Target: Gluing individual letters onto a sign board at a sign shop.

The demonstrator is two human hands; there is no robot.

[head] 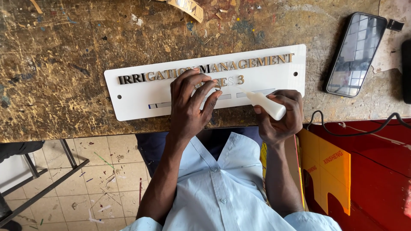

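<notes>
A white rectangular sign plate (137, 100) lies on the worn wooden workbench (60, 64), with raised metallic letters in two rows. My left hand (190, 102) rests on the middle of the plate, fingertips pinching a small metallic letter (217, 87) in the second row. My right hand (280, 115) sits at the plate's near right edge, holding a small white glue bottle (265, 105) with its nozzle pointing toward the letters. My left hand hides part of the second row.
A black smartphone (355, 53) lies face up at the right on the bench. A black cable (355, 128) trails over the bench edge. An orange cut-out sheet (327, 171) stands by my right side. Metal frame legs (47, 179) rest on tiled floor at left.
</notes>
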